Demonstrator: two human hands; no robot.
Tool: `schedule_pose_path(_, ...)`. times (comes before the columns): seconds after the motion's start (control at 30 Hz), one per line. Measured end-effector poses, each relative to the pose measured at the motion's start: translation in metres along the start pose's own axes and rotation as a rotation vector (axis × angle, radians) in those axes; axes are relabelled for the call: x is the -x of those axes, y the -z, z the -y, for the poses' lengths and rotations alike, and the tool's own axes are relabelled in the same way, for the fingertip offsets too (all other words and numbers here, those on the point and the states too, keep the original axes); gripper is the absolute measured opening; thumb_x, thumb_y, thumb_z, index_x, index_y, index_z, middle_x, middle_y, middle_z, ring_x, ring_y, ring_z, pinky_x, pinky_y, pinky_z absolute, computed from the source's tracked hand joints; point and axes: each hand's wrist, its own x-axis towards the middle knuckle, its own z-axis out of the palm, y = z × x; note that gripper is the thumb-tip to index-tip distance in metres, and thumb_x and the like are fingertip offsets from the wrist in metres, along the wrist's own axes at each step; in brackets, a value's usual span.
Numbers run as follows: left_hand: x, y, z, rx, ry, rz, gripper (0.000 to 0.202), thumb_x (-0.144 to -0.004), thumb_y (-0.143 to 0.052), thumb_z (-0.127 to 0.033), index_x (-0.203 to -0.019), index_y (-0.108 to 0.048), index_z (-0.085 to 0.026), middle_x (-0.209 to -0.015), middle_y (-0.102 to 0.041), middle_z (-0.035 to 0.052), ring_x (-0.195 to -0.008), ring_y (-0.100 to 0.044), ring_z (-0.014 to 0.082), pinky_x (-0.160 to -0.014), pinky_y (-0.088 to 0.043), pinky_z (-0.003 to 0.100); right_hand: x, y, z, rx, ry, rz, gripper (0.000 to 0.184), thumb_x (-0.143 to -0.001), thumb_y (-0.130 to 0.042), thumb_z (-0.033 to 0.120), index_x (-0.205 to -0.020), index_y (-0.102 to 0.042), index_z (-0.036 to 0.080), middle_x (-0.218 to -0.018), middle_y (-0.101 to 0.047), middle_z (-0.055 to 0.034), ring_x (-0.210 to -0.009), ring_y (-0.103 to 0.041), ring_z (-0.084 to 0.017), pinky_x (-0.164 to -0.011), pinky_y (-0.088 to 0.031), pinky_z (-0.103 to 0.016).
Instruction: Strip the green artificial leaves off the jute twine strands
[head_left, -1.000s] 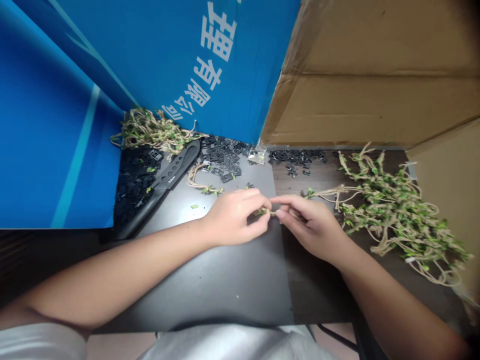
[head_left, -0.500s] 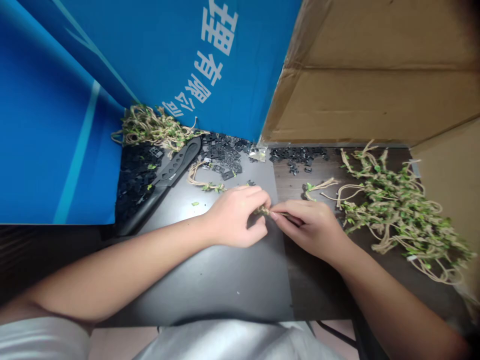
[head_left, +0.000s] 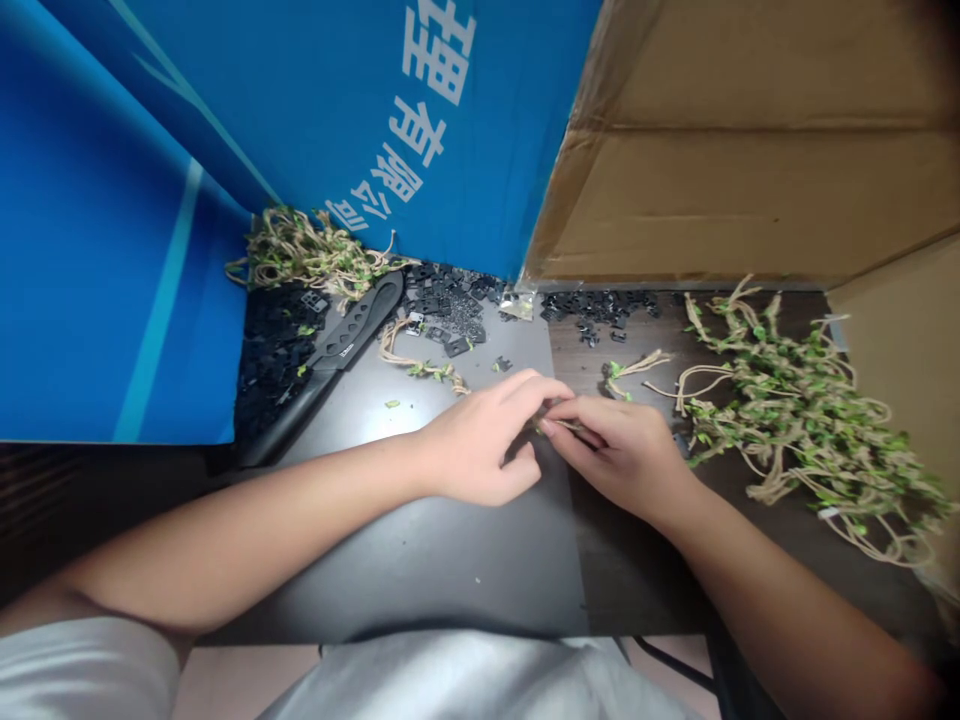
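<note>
My right hand pinches a piece of leafy twine between thumb and fingers; most of it is hidden by the hands. My left hand meets it from the left. Its thumb stands apart from the index finger, which reaches to the right fingertips; the other fingers are largely out of sight. Behind my left hand lies a tan cord with green leaves on the grey mat. A short leafy twine piece lies beyond my right hand.
At right lies a large heap of leafy twine; a smaller heap sits back left. A black-handled tool lies left among small black pieces. Blue panels and a cardboard wall enclose the table.
My left hand has moved slightly right, its fingers now reaching over the right fingertips. The twine that showed inside its grip is no longer seen there. My right hand keeps its pinch.
</note>
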Motion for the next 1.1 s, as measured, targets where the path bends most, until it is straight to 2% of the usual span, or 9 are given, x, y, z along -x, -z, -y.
schedule_pose_path(0.1,-0.0008,0.0007,0.0009,-0.006,0.069,0.026,0.046,-0.082,-0.052,-0.013,-0.128,-0.051,-0.018,-0.114,-0.067,0.0088,-0.097,-0.064,0.0202,-0.085,-0.054,0.032,0.0001,0.0008,0.0004,0.006,-0.009,0.03,0.005,-0.098,-0.062,0.022,-0.1,-0.067,0.022,-0.077,-0.069,0.002,-0.059,-0.057,-0.009,-0.06,-0.041,-0.024)
schedule_pose_path(0.2,-0.0012,0.0001,0.0027,-0.055,0.1,0.005,0.023,-0.091,-0.051,-0.019,-0.112,-0.06,-0.017,-0.099,-0.068,0.0064,-0.088,-0.064,0.0187,-0.078,-0.052,0.03,-0.0009,0.0028,0.0014,-0.008,-0.016,0.049,0.006,-0.098,-0.062,0.023,-0.1,-0.067,0.022,-0.074,-0.065,0.002,-0.058,-0.053,-0.01,-0.06,-0.04,-0.025)
schedule_pose_path(0.3,-0.0015,0.0,0.0045,-0.086,0.119,-0.011,0.015,-0.093,-0.052,-0.022,-0.099,-0.064,-0.016,-0.089,-0.066,0.0049,-0.081,-0.063,0.017,-0.073,-0.05,0.028,-0.0027,0.0051,0.0022,-0.035,-0.022,0.056,0.006,-0.097,-0.062,0.022,-0.099,-0.067,0.022,-0.071,-0.061,0.0026,-0.059,-0.051,-0.01,-0.062,-0.04,-0.025)
schedule_pose_path(0.43,-0.0024,0.0007,0.0063,-0.126,0.114,-0.025,0.014,-0.092,-0.051,-0.019,-0.088,-0.064,-0.016,-0.083,-0.063,0.0037,-0.073,-0.058,0.0144,-0.067,-0.046,0.026,-0.0043,0.0071,0.0021,-0.023,-0.054,0.056,0.006,-0.096,-0.062,0.023,-0.096,-0.068,0.021,-0.065,-0.051,0.0045,-0.059,-0.05,-0.011,-0.062,-0.038,-0.026)
schedule_pose_path(0.57,-0.0031,0.0004,0.0073,-0.159,0.128,-0.037,0.014,-0.088,-0.05,-0.015,-0.087,-0.065,-0.016,-0.082,-0.061,0.0027,-0.072,-0.057,0.014,-0.066,-0.045,0.026,-0.0043,0.007,0.0011,0.012,-0.063,0.038,0.007,-0.097,-0.062,0.024,-0.095,-0.068,0.021,-0.064,-0.05,0.0049,-0.058,-0.049,-0.01,-0.061,-0.037,-0.026)
schedule_pose_path(0.8,-0.0032,0.002,0.0067,-0.147,0.109,-0.045,0.014,-0.09,-0.052,-0.018,-0.084,-0.064,-0.016,-0.079,-0.061,0.0025,-0.071,-0.056,0.0139,-0.067,-0.044,0.026,-0.0053,0.0071,-0.0005,0.03,-0.016,0.012,0.008,-0.099,-0.062,0.024,-0.097,-0.069,0.021,-0.066,-0.055,0.0035,-0.06,-0.051,-0.011,-0.062,-0.04,-0.026)
schedule_pose_path(0.97,-0.0041,0.0053,0.0082,-0.028,0.072,-0.049,0.024,-0.101,-0.052,-0.028,-0.087,-0.067,-0.016,-0.081,-0.065,0.0038,-0.074,-0.06,0.013,-0.07,-0.047,0.024,-0.0048,0.0082,-0.0033,0.071,-0.028,-0.064,0.007,-0.099,-0.063,0.023,-0.099,-0.07,0.022,-0.076,-0.065,-0.0003,-0.069,-0.059,-0.013,-0.066,-0.045,-0.027)
schedule_pose_path(1.1,-0.0043,0.0059,0.0083,0.097,-0.003,-0.085,0.023,-0.103,-0.054,-0.029,-0.094,-0.071,-0.016,-0.084,-0.069,0.0058,-0.075,-0.063,0.0129,-0.072,-0.05,0.025,-0.0042,0.0088,-0.0032,0.057,-0.034,-0.088,0.01,-0.099,-0.063,0.022,-0.103,-0.072,0.023,-0.087,-0.072,-0.0027,-0.076,-0.065,-0.014,-0.07,-0.049,-0.027)
